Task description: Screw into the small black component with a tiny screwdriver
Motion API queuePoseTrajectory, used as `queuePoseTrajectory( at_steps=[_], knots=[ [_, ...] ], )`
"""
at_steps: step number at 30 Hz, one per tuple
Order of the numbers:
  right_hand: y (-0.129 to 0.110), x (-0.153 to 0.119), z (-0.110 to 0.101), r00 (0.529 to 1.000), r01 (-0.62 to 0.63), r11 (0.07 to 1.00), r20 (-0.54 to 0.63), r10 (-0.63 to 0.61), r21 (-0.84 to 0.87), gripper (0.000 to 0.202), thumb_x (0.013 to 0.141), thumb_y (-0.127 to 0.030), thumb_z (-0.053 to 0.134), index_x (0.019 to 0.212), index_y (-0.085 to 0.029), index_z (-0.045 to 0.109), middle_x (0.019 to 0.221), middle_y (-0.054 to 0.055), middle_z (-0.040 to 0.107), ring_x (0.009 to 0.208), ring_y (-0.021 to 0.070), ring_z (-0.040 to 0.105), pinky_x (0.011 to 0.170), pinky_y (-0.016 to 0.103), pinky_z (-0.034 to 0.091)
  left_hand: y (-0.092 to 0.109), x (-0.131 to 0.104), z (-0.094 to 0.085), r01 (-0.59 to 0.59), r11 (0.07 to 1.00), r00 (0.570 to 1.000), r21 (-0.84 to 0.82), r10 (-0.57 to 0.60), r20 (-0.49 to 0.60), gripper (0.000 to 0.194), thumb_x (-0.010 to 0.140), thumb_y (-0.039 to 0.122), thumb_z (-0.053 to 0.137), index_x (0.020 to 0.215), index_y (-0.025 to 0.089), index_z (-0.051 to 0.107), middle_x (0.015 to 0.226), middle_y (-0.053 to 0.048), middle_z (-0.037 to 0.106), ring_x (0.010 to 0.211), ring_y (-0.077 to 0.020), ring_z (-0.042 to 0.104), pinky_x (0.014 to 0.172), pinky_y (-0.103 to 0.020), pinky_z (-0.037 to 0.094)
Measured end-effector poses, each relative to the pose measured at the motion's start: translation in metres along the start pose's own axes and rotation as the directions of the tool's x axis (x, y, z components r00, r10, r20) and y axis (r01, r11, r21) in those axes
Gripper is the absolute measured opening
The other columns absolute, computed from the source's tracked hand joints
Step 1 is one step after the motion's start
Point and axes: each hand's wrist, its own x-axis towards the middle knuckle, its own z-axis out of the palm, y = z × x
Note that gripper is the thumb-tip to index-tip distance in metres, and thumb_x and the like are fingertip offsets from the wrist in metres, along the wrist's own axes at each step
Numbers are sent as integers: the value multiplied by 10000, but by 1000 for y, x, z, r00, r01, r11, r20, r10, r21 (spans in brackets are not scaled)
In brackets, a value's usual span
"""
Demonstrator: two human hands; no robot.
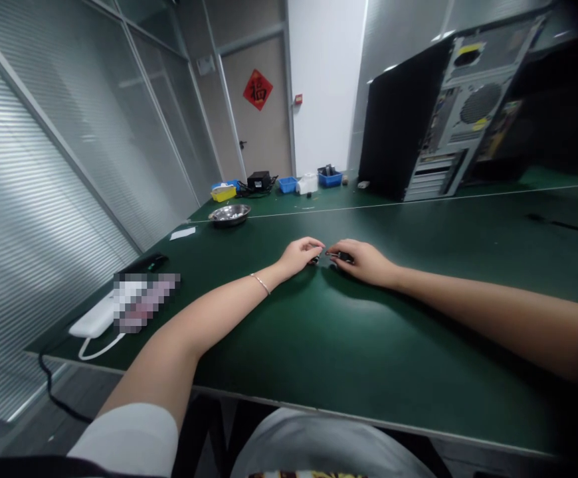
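Observation:
Over the middle of the green table (289, 332), my left hand (299, 257) has its fingers closed on a small dark and shiny piece (314, 260), mostly covered by the fingers. Just to its right, my right hand (361, 261) is wrapped round a small tool with a dark handle (345, 257). A thin metal tip (332, 254) sticks out of the tool and points left, towards my left hand. A narrow gap separates the two hands. What exactly the left fingers grip is too small to make out.
A metal bowl (230, 215) with small pieces stands at the back left. Blue bins (288, 185), a yellow bin (224, 194) and a black box (259, 180) line the back. A computer case (408, 119) rises at the back right. A white power strip (100, 313) lies left.

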Motion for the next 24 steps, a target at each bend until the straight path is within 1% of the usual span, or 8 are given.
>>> queuePoseTrajectory(
  at_steps=[4, 7, 9, 14, 16, 20, 24],
  knots=[
    [0, 0, -3, 999, -28, 998, -33, 30, 61, 251, 924, -334, 501, 1033, -199, 683, 956, 93, 718, 882, 239, 653, 769, 362, 512, 3, 1, 2, 42, 999, 999, -23, -42, -2, 111, 862, 176, 621, 945, 111, 654, 697, 18, 603, 610, -70, 557, 645, -218, 483],
    [1, 0, -6, 994, -75, 991, -72, 83, 112, 248, 925, -354, 511, 1024, -205, 683, 963, 92, 723, 863, 233, 659, 768, 364, 518, 7, 2, 4, 79, 997, 997, -18, -80, -18, 117, 880, 171, 593, 964, 112, 650, 696, 17, 599, 589, -67, 555, 629, -211, 470],
    [2, -1, -7, 990, -104, 985, -80, 116, 141, 252, 926, -364, 514, 1030, -206, 681, 968, 90, 723, 848, 228, 659, 756, 361, 521, 9, 2, 7, 96, 995, 995, -12, -97, -7, 123, 889, 176, 579, 970, 116, 649, 693, 20, 590, 584, -69, 560, 622, -210, 460],
    [6, 0, -9, 985, -154, 973, -56, 166, 173, 251, 919, -391, 531, 1022, -212, 674, 965, 86, 722, 838, 229, 654, 731, 359, 518, 10, 1, 10, 65, 997, 998, 45, -65, 10, 123, 879, 172, 590, 969, 117, 654, 664, 28, 559, 612, -87, 561, 637, -217, 448],
    [8, 2, -9, 986, -157, 972, -28, 164, 176, 245, 912, -399, 543, 1011, -217, 673, 957, 82, 720, 827, 228, 649, 731, 364, 515, 9, -1, 11, 58, 997, 998, 41, -58, 10, 120, 880, 163, 583, 969, 115, 648, 683, 21, 573, 619, -88, 556, 636, -219, 442],
    [13, 5, -9, 991, -136, 976, 36, 131, 170, 239, 904, -408, 555, 986, -219, 678, 930, 80, 710, 817, 232, 631, 732, 377, 509, 8, -4, 11, 20, 999, 1000, 41, -21, 16, 135, 884, 190, 587, 986, 124, 645, 673, 29, 557, 614, -84, 531, 636, -219, 428],
    [15, 6, -9, 994, -101, 980, 50, 94, 169, 243, 920, -418, 542, 979, -226, 679, 938, 86, 705, 866, 245, 628, 778, 398, 509, 7, -5, 11, 15, 1000, 1000, 17, -16, 13, 139, 882, 186, 581, 997, 137, 643, 700, 34, 545, 607, -73, 515, 621, -212, 410]
  ],
)
